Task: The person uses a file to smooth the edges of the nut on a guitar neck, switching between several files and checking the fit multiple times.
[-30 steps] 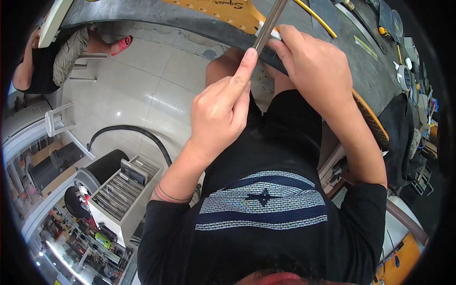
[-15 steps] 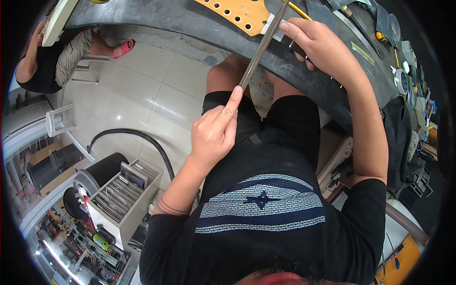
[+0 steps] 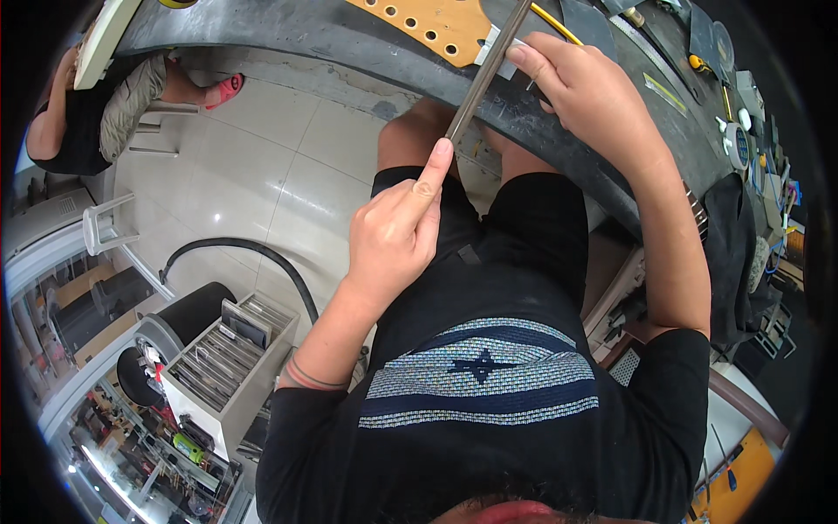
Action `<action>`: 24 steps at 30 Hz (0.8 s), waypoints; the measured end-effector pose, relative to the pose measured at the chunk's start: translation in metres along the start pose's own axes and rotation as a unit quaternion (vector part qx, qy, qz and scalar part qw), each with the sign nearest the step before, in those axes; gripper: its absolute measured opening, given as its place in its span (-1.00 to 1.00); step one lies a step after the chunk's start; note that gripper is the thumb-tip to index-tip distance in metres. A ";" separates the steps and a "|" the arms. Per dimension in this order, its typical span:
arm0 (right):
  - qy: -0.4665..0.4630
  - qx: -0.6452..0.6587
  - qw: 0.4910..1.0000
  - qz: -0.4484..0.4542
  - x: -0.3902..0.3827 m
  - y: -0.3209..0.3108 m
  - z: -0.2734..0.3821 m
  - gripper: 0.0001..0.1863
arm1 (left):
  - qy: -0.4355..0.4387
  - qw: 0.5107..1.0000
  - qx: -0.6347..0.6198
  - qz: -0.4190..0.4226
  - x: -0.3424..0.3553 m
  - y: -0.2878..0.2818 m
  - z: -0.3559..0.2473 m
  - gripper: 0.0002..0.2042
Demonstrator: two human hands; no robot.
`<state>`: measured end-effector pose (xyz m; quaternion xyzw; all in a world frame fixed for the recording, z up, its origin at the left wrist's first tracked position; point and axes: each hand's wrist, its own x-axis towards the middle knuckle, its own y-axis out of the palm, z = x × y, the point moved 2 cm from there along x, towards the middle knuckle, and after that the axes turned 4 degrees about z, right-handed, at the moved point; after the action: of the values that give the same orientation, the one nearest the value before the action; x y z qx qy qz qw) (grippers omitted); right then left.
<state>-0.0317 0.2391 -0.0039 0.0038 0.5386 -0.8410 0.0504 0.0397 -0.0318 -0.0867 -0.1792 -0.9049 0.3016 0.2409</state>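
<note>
Left hand [image 3: 397, 227] has its fingers curled shut round a long metal rod [image 3: 480, 92], index pointing along it, upper middle of frame, next to that wooden headstock [image 3: 469, 24]. Right hand's [image 3: 602, 96] fingers are bent, grip's hidden, can't tell.

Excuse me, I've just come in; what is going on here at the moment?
The person's left hand holds a long metal file, index finger pointing along it. The right hand grips a guitar's fretted neck beside the wooden headstock, at the edge of a dark workbench. The file slants over a white piece next to the headstock; contact is unclear.
</note>
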 end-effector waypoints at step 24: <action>-0.146 -0.210 0.946 -0.199 -0.040 0.030 0.032 -0.72 | 0.017 1.000 -0.007 -0.025 0.057 -0.003 -0.027 -0.39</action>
<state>0.0120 0.2005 -0.0149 -0.2371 0.6796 -0.6930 -0.0398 0.0067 0.0052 -0.0473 -0.1629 -0.9070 0.2865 0.2622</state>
